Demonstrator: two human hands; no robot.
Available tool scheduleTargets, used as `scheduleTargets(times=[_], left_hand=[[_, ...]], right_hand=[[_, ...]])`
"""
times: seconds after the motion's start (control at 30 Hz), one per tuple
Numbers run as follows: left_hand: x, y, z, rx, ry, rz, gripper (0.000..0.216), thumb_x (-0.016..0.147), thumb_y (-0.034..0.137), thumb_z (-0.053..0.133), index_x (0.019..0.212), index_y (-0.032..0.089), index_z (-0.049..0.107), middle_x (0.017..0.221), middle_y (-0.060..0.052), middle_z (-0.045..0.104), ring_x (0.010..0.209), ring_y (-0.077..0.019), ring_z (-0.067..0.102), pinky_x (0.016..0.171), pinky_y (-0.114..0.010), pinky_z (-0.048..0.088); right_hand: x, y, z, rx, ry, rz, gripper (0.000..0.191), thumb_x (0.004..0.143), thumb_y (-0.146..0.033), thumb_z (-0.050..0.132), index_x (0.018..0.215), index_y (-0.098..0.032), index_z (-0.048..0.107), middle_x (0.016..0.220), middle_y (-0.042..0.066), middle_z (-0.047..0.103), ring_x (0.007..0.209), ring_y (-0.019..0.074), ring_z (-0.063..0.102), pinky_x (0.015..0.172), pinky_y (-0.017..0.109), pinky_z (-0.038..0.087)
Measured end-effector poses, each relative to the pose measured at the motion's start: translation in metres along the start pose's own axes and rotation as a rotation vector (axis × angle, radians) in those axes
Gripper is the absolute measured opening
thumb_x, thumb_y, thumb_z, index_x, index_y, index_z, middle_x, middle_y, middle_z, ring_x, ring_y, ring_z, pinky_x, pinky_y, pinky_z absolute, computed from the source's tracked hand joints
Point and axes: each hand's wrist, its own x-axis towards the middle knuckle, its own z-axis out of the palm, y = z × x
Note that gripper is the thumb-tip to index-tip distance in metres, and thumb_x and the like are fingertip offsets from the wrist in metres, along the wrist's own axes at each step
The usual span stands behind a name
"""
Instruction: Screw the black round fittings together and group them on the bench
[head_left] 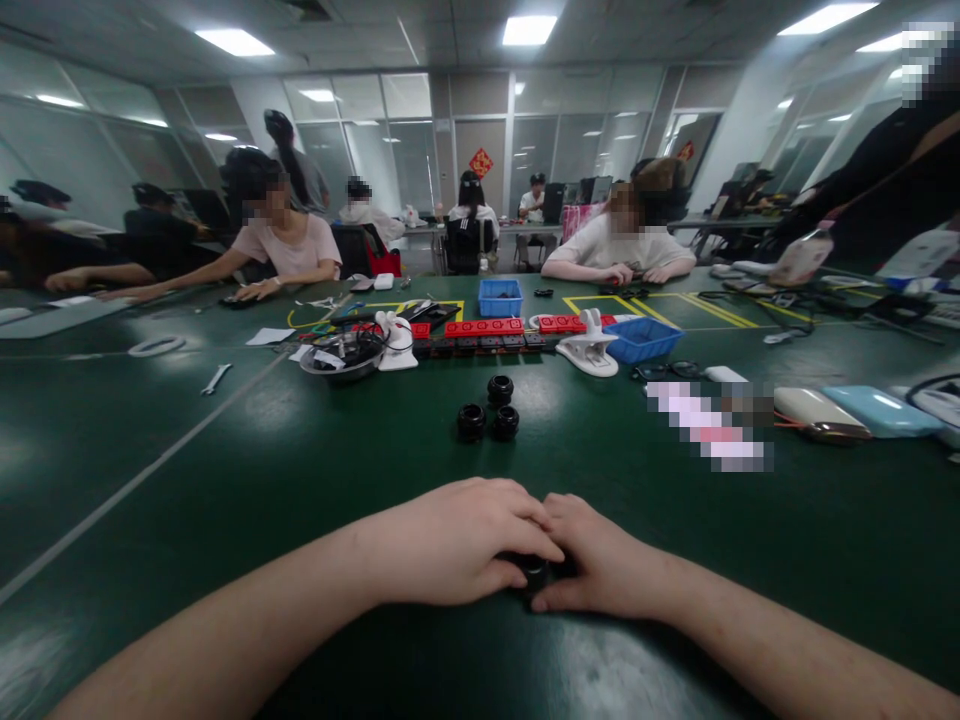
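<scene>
My left hand (457,540) and my right hand (600,565) meet low in the middle of the green table (225,470). Both are closed around a small black round part (535,575), which shows only between the fingertips. Three similar black round parts (489,410) stand in a cluster further out on the table, straight ahead of my hands.
Beyond the cluster lie red and black blocks (484,328), two blue bins (643,338), a white clamp-like stand (589,350) and a metal bowl (341,358). A wrench (216,378) lies left. Phones and cases (821,412) lie right. Several people sit across the table.
</scene>
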Motion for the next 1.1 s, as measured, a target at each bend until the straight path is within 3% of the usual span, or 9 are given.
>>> scheduleTargets(times=[0.17,0.33,0.47,0.57,0.67,0.83,0.9,1.0,1.1], left_hand=[[0.002,-0.010,0.006,0.002,-0.058,0.023,0.041,0.077,0.007,0.064,0.114,0.020,0.057,0.117,-0.001,0.060,0.108,-0.0162,0.051,0.093,-0.025,0.036],[0.004,-0.011,0.009,0.066,-0.025,0.003,0.037,0.073,0.013,0.071,0.108,0.020,0.060,0.105,-0.001,0.065,0.098,-0.0168,0.056,0.086,-0.026,0.040],[0.010,-0.005,0.014,0.178,0.021,-0.115,0.032,0.066,0.032,0.076,0.093,0.019,0.064,0.085,0.000,0.065,0.081,-0.0195,0.061,0.070,-0.028,0.045],[0.015,0.002,0.024,0.287,0.042,-0.293,0.041,0.062,0.049,0.074,0.081,0.014,0.065,0.076,-0.004,0.064,0.073,-0.0231,0.061,0.066,-0.033,0.046],[0.017,0.006,0.036,0.372,0.105,-0.420,0.050,0.062,0.058,0.069,0.077,0.011,0.063,0.074,-0.006,0.064,0.072,-0.0243,0.060,0.076,-0.040,0.045],[0.015,0.000,0.037,0.408,0.246,-0.279,0.068,0.056,0.071,0.062,0.089,0.012,0.062,0.086,-0.007,0.063,0.089,-0.0264,0.056,0.102,-0.051,0.019],[0.011,-0.001,0.029,0.320,0.221,-0.164,0.065,0.061,0.066,0.064,0.099,0.014,0.060,0.099,-0.008,0.062,0.098,-0.0253,0.053,0.104,-0.049,0.016],[0.006,0.000,0.015,0.146,0.087,-0.025,0.039,0.075,0.044,0.067,0.102,0.017,0.060,0.103,-0.004,0.062,0.101,-0.0196,0.053,0.097,-0.035,0.033],[0.003,0.000,0.008,0.080,-0.009,-0.019,0.025,0.077,0.021,0.068,0.101,0.019,0.061,0.101,-0.002,0.064,0.100,-0.0182,0.054,0.090,-0.030,0.038]], right_hand=[[0.002,-0.003,-0.003,-0.002,-0.039,0.017,0.041,0.066,-0.042,0.070,0.099,-0.021,0.060,0.087,0.004,0.058,0.082,0.0195,0.049,0.074,0.033,0.035],[0.002,-0.002,-0.001,-0.002,-0.028,0.003,0.036,0.066,-0.043,0.070,0.092,-0.019,0.061,0.086,0.003,0.058,0.081,0.0185,0.048,0.073,0.032,0.034],[0.001,0.000,0.000,0.009,-0.009,-0.002,0.039,0.066,-0.044,0.070,0.094,-0.019,0.061,0.087,0.003,0.059,0.082,0.0186,0.049,0.075,0.032,0.034],[0.002,-0.001,-0.001,0.017,-0.012,-0.001,0.042,0.066,-0.044,0.069,0.099,-0.018,0.059,0.087,0.004,0.059,0.083,0.0188,0.050,0.076,0.033,0.034],[0.002,-0.002,-0.001,0.017,-0.012,0.006,0.039,0.067,-0.042,0.069,0.096,-0.017,0.060,0.086,0.004,0.059,0.081,0.0187,0.050,0.075,0.032,0.035],[0.001,0.002,0.002,0.026,0.019,-0.038,0.045,0.066,-0.046,0.068,0.100,-0.017,0.059,0.092,0.005,0.060,0.086,0.0197,0.051,0.077,0.033,0.036],[0.001,0.003,0.003,0.032,0.044,-0.062,0.048,0.065,-0.047,0.069,0.103,-0.018,0.058,0.098,0.005,0.059,0.091,0.0206,0.051,0.080,0.034,0.035],[0.001,0.003,0.002,0.018,0.029,-0.046,0.038,0.067,-0.044,0.069,0.094,-0.018,0.060,0.093,0.004,0.060,0.088,0.0198,0.051,0.078,0.034,0.036],[0.001,0.002,0.001,-0.003,-0.012,-0.025,0.031,0.069,-0.041,0.068,0.088,-0.018,0.061,0.085,0.003,0.059,0.082,0.0184,0.051,0.075,0.033,0.036]])
